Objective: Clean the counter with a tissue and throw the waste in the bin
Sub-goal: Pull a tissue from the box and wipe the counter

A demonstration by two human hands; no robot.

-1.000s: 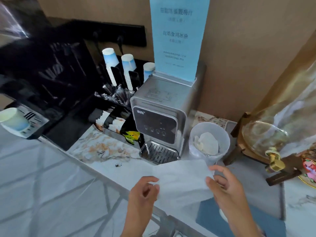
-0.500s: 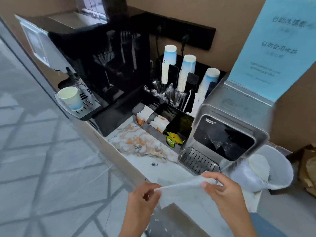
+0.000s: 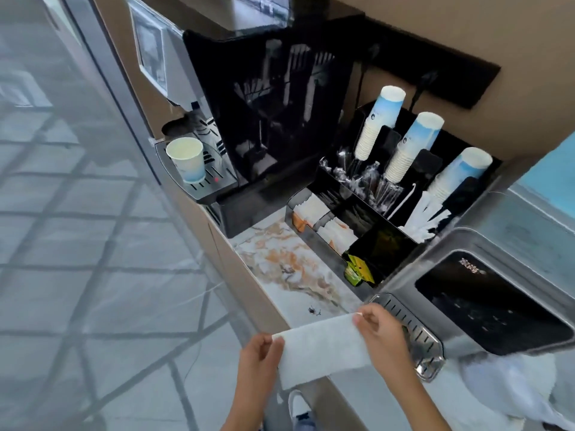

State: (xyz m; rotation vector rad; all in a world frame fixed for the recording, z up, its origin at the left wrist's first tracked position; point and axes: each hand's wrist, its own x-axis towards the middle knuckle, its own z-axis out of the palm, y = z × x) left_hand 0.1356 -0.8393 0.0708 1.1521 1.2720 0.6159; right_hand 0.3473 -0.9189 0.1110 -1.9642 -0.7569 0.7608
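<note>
A white tissue (image 3: 320,349) is stretched between my two hands just above the front edge of the marbled counter (image 3: 286,259). My left hand (image 3: 259,357) pinches its left end and my right hand (image 3: 381,334) pinches its upper right corner. A small dark speck of dirt (image 3: 312,311) lies on the counter just beyond the tissue. Orange-brown veining or staining spreads across the counter further back. The bin at the lower right is mostly out of frame; only its white liner (image 3: 513,387) shows.
A black coffee machine (image 3: 267,119) with a paper cup (image 3: 186,158) on its tray stands at the left. A black organiser (image 3: 357,219) holds cup stacks, stirrers and sachets. A silver water dispenser (image 3: 485,293) with a drip grille (image 3: 410,334) crowds the right.
The view has swung left and closer to the counter. The tissue, held as a loose open sheet before, is now a narrower band pulled taut between both hands near the speck.
</note>
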